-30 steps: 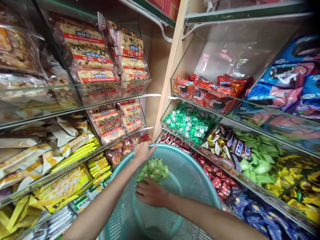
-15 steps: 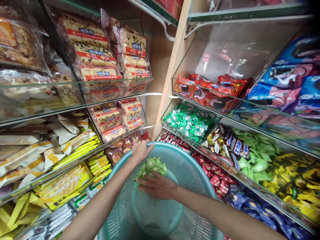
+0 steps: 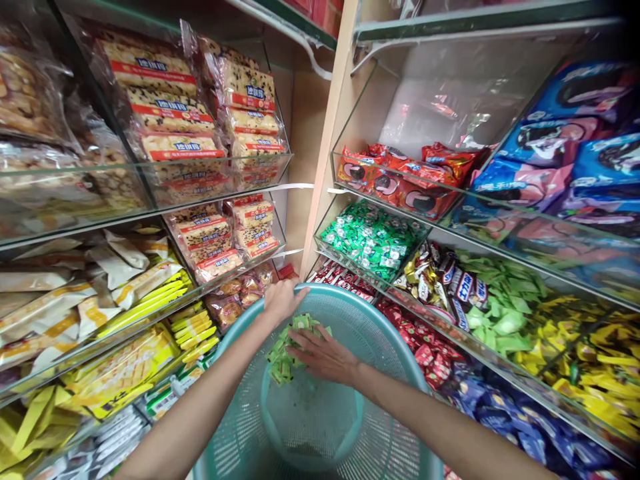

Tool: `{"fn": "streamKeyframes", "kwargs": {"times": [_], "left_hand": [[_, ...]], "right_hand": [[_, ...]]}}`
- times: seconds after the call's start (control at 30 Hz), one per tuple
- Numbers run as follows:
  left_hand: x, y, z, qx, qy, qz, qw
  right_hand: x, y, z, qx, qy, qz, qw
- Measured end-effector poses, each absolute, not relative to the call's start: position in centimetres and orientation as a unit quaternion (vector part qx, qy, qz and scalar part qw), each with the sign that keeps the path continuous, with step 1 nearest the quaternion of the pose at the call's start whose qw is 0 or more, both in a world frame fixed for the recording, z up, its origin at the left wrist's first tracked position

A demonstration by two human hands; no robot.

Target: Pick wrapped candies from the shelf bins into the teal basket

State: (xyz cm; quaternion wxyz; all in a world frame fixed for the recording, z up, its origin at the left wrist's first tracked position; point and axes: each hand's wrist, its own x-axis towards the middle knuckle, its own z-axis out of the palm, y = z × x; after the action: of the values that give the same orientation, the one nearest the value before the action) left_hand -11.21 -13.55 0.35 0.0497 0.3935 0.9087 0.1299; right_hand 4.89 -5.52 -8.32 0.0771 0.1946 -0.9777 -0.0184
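Note:
A large green plastic basket [image 3: 395, 333] with mesh walls is in front of me, tilted so that I look into it. My left hand [image 3: 281, 300] is closed over its far rim. Inside, a small pile of light-green wrapped candies [image 3: 284, 353] lies at the far left of the basket's bottom. Over the pile rests my right hand [image 3: 327, 355], palm down with fingers spread, covering some of the candies. What lies under the palm is hidden.
Glass-fronted shelves flank the basket. Packaged rice-cracker-like bars [image 3: 170, 107] and yellow packets [image 3: 117, 373] stand on the left. On the right are green candies [image 3: 367, 240], red packets [image 3: 400, 177], blue packets [image 3: 595, 160] and yellow candies [image 3: 595, 360]. A wooden post [image 3: 333, 127] rises between.
My right hand has moved slightly up and to the right across the candies, uncovering more of the pile's near side. The left hand stays on the rim. The view has shifted a little.

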Motion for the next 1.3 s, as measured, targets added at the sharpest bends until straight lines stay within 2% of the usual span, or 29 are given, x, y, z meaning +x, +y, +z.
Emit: {"fn": "streamKeyframes", "kwargs": {"times": [0.17,0.33,0.63,1.07,1.3], "left_hand": [[-10.7,-13.2,0.6,0.384,0.912,0.129,0.063],[-10.3,-12.7,0.7,0.392,0.91,0.123,0.054],[-10.5,-12.0,0.7,0.398,0.908,0.115,0.055],[-10.2,-11.1,0.6,0.418,0.901,0.114,0.024],[-10.1,-11.1,0.6,0.425,0.898,0.113,0.029]], "right_hand": [[5.1,-8.5,-7.1,0.194,-0.979,0.022,0.061],[4.0,-10.7,-8.0,0.139,-0.987,0.041,0.07],[3.5,-8.6,-9.6,0.077,-0.992,-0.011,0.103],[3.6,-8.5,-8.9,0.017,-0.995,0.02,0.096],[2.5,-8.3,-9.1,-0.07,-0.99,0.046,0.118]]}}
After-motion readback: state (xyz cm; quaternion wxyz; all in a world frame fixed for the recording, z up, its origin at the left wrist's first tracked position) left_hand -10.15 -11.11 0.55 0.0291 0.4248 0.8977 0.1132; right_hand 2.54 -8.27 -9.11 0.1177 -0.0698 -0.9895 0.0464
